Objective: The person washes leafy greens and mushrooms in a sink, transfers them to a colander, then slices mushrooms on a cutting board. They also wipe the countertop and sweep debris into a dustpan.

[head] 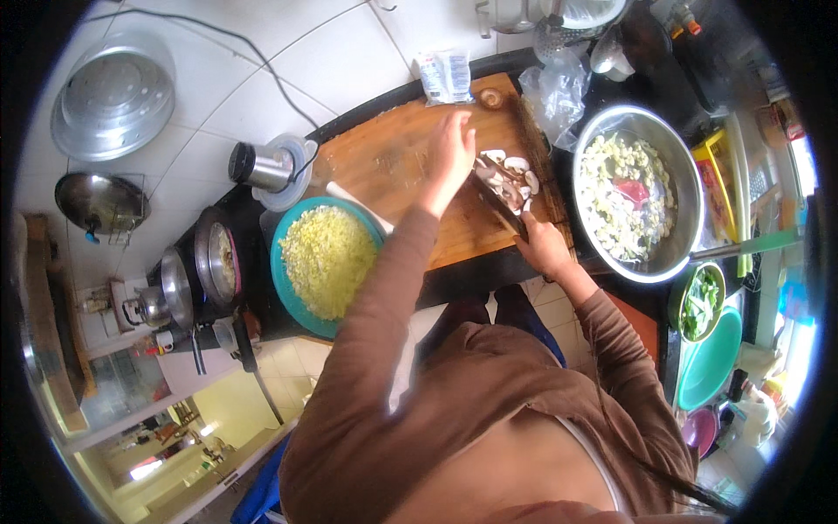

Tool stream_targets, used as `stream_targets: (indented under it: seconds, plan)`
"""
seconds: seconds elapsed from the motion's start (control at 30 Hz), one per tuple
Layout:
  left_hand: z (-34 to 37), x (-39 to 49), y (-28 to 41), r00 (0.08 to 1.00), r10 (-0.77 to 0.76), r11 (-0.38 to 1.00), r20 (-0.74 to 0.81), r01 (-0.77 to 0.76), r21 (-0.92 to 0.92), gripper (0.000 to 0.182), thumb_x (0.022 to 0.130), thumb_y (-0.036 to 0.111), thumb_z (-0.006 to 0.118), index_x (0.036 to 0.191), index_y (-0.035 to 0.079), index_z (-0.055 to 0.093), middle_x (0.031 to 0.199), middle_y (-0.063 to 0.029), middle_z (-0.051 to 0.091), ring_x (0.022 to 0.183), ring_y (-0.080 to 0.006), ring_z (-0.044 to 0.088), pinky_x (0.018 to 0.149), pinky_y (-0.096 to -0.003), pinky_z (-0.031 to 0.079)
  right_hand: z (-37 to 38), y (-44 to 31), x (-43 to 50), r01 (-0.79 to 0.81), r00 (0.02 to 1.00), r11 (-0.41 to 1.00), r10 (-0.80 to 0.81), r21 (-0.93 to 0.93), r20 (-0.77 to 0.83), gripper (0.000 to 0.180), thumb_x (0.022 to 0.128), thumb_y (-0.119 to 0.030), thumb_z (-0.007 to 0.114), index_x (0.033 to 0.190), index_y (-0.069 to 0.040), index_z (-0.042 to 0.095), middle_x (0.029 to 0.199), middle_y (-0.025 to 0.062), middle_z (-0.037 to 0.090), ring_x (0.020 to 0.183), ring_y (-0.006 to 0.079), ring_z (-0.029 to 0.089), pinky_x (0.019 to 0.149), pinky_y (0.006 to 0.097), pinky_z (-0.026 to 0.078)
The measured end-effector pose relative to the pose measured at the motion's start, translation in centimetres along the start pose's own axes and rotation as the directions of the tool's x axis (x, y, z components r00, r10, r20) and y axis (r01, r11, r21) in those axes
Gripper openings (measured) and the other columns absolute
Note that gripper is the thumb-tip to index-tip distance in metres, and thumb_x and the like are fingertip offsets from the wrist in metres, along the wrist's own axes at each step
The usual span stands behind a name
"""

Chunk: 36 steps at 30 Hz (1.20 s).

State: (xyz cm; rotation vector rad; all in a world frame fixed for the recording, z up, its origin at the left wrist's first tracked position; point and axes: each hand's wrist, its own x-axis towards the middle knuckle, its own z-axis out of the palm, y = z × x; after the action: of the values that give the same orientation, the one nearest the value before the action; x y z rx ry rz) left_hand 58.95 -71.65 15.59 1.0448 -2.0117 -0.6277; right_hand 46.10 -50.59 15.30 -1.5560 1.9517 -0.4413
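Note:
My right hand [546, 245] grips the handle of a kitchen knife [499, 206]. Its blade slants up and left across a wooden cutting board [386, 150]. Against the blade's right side lies a pile of sliced mushrooms [510, 177]. Over the board, beside the far end of the blade, is my left hand [450, 154], thumb apart from the fingers and nothing visible in it. Whether it touches the blade is hard to tell. One whole brown mushroom [491, 99] sits at the board's back edge.
A teal basin [278, 272] of chopped pale-yellow food stands left. To the right is a steel bowl [691, 216] with cut pale vegetables and a red item. Beyond it are a bowl of green leaves [702, 298] and a plastic bag [563, 92]. A printed packet [445, 77] leans behind.

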Motion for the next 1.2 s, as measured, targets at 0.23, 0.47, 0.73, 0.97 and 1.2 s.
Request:
stream_targets:
  seconds: [0.23, 0.47, 0.73, 0.97, 1.2]
  plan:
    - [8.0, 8.5, -5.0, 0.889, 0.029, 0.916, 0.458, -0.207, 0.343, 0.053, 0.081, 0.016, 0.069, 0.129, 0.007, 0.05, 0.13, -0.021, 0.051, 0.119, -0.0363, 0.05, 0.099, -0.0436, 0.043, -0.6, 0.0, -1.8, 0.076, 0.997, 0.958, -0.072, -0.278, 0.024, 0.033, 0.086, -0.014, 0.051, 0.118, -0.006, 0.046, 0.069, 0.0182, 0.064, 0.059, 0.0358, 0.064, 0.055, 0.0478, 0.052]
    - [10.4, 8.9, -6.6, 0.843, 0.002, 0.851, 0.537, -0.284, 0.443, 0.04, 0.079, 0.019, 0.072, 0.113, 0.006, 0.056, 0.115, -0.0205, 0.054, 0.107, -0.0357, 0.056, 0.088, -0.0436, 0.049, 0.0, 0.1, -2.5, 0.037, 0.999, 0.988, -0.034, -0.148, 0.026, 0.033, 0.074, -0.013, 0.067, 0.105, -0.008, 0.054, 0.079, 0.0158, 0.066, 0.072, 0.0364, 0.065, 0.064, 0.0454, 0.053]
    - [1.8, 4.4, -1.3, 0.988, 0.012, 1.0, -0.157, -0.01, 0.015, 0.03, 0.077, 0.011, 0.07, 0.103, 0.005, 0.057, 0.102, -0.0165, 0.055, 0.099, -0.0326, 0.055, 0.083, -0.042, 0.047, -0.7, 0.4, -0.4, -0.024, 1.0, 0.972, 0.025, 0.234, -0.002, 0.039, 0.076, -0.014, 0.072, 0.108, 0.003, 0.059, 0.087, 0.026, 0.065, 0.083, 0.04, 0.065, 0.071, 0.0427, 0.052]
    - [-2.2, -13.0, 0.0, 0.947, -0.289, 0.957, 0.143, 0.285, 0.048, 0.035, 0.071, 0.006, 0.074, 0.102, 0.008, 0.06, 0.106, -0.0115, 0.051, 0.102, -0.0309, 0.051, 0.084, -0.0398, 0.046, -3.8, -0.8, 0.2, -0.021, 0.994, 0.984, 0.039, 0.177, -0.098, 0.042, 0.081, -0.014, 0.068, 0.115, 0.008, 0.053, 0.082, 0.0271, 0.065, 0.082, 0.0381, 0.067, 0.069, 0.0399, 0.052]
    - [-2.3, -18.1, -1.1, 0.988, -0.037, 0.949, 0.147, -0.011, 0.314, 0.037, 0.068, 0.011, 0.075, 0.104, 0.007, 0.065, 0.108, -0.0076, 0.058, 0.098, -0.0286, 0.053, 0.083, -0.04, 0.046, -2.8, -2.6, -2.0, 0.076, 0.994, 0.993, -0.068, -0.093, 0.084, 0.041, 0.08, -0.014, 0.069, 0.113, 0.004, 0.051, 0.077, 0.0282, 0.063, 0.077, 0.0439, 0.063, 0.064, 0.0472, 0.051]
